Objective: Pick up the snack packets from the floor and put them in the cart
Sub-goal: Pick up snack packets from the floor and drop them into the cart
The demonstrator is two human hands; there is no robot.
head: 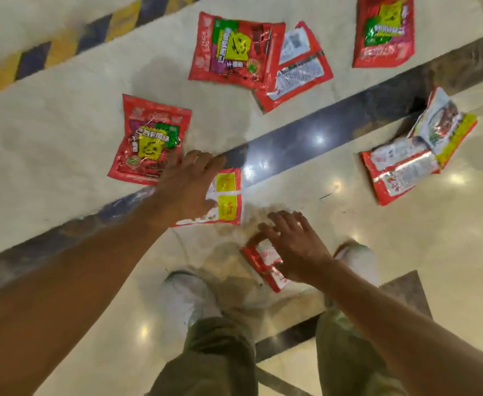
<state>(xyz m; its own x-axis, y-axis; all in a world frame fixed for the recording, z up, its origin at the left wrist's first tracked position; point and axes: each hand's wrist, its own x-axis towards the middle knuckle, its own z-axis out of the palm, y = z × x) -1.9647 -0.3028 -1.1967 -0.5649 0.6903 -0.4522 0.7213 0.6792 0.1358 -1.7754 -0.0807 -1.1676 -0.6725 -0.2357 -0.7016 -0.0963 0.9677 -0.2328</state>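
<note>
**HAZARD NOTE: two-hand pick-up, slick pkts, cart out of view**

L hand, centre of frame: fingers straight and spread, gripping nothing. It covers the left edge of the white-yellow packet, which lies flat on the floor. R hand, lower centre: fingers spread, palm over the small red packet, thumb near its upper end. No closed grip is seen. The frame is blurred, so actual contact can't be confirmed for either hand.

Risk 1: glossy film on polished tile. A flat-fingered press will prob. slide a pkt rather than lift it; an edge pinch is needed.

Risk 2: each hand is on a separate pkt at once. Split attention could mean one fumbled or dropped.

Risk 3: the small red packet sits between the white shoes. A step fwd could crush it.

Risk 4: the centre-left packet is just beside the L fingertips. A sweep could knock it away.

Further out, still on the floor:
- overlapped pair, upper centre
- upper-right packet
- right-edge pair, one propped on the other and likely to topple if nudged

The cart isn't in view, so the carry route is unknown. An armful of slick pkts may spill en route.
</note>
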